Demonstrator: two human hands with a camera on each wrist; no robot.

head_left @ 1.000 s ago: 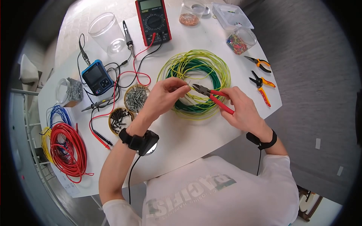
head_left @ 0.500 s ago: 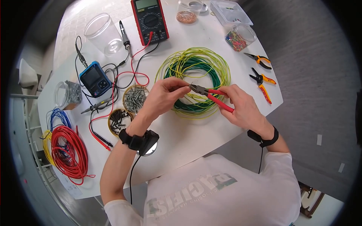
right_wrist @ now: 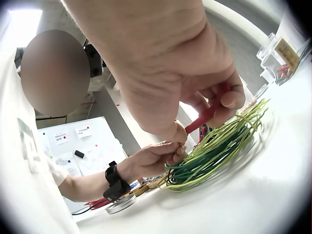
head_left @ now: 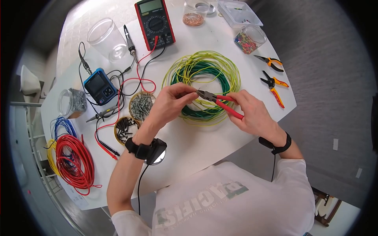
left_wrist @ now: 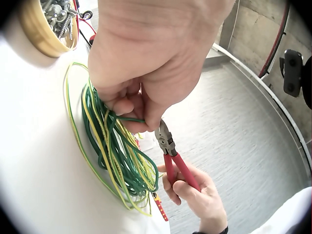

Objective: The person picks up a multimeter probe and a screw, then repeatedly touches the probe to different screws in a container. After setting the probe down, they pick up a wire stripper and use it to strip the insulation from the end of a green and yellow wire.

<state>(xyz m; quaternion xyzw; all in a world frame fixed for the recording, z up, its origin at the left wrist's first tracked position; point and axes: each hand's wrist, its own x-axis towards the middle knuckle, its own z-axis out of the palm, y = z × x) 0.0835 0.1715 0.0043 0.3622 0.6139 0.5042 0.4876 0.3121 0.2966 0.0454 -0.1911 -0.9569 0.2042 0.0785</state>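
My left hand (head_left: 173, 103) pinches a green wire (left_wrist: 130, 119) between thumb and fingers, above a loose coil of green wire (head_left: 225, 82) and yellow-green wire (head_left: 237, 74). In my right hand (head_left: 254, 113) are diagonal cutters (head_left: 207, 95) with red handles, gripped with the fingers curled round them. Their metal nose points left, right at the left fingertips, where a thin wire end sticks up in the head view. The left wrist view shows the cutter tips beside the left thumb (left_wrist: 155, 114); the left hand partly hides the coil there.
Left of the coil stand round tins of grey screws (head_left: 141, 107) and dark screws (head_left: 126, 129). A multimeter (head_left: 155, 24), an oscilloscope (head_left: 100, 86) and a soldering iron (head_left: 129, 41) lie beyond, with trailing leads. Pliers (head_left: 269, 62) and wire strippers (head_left: 273, 86) lie near the right edge; red wire (head_left: 75, 163) at left.
The cutters' nose has moved slightly left, closing the small distance to the left fingertips. The left hand keeps its pinch on the wire, and the head view has shifted a little.
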